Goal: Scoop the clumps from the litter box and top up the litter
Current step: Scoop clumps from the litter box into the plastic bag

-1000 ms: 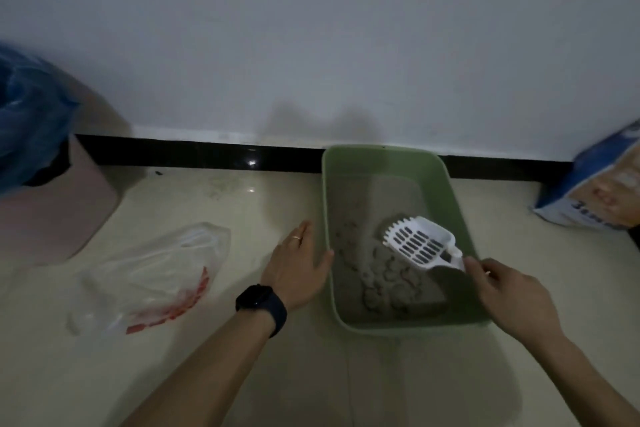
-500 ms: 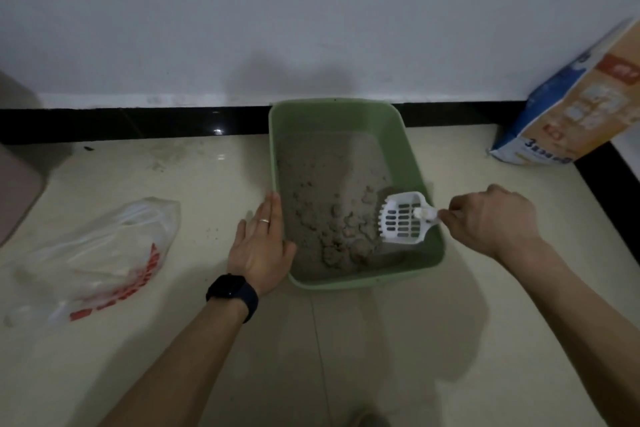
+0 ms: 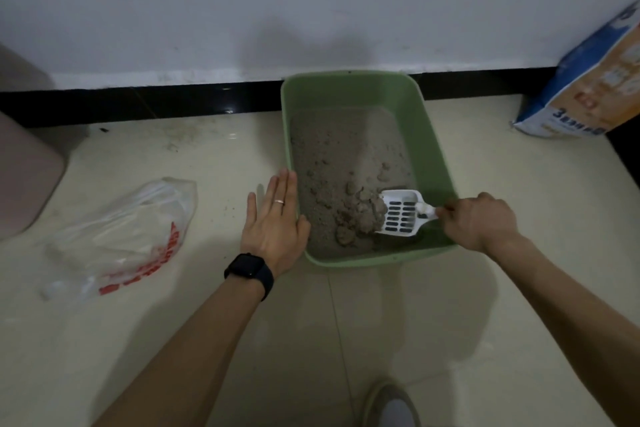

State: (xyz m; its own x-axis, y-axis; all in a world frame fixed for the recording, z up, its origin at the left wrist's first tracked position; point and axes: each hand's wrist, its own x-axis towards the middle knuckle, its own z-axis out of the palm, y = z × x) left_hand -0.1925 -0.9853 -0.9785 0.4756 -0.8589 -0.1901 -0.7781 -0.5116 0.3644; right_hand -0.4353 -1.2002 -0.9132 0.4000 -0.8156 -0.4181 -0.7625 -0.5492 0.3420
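Head: scoop (image 3: 401,216) among clumps (image 3: 358,213)

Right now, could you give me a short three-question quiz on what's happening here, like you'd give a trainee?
1. True or false: the left hand lies flat, fingers straight, at the left side of the green litter box.
2. What does the right hand hold? A) a white scoop pushed against the clumps; B) a litter sack; C) nothing.
3. Fill the gap: the clear plastic bag lies to the ___ of the litter box.
Key: 1 true; 2 A; 3 left.
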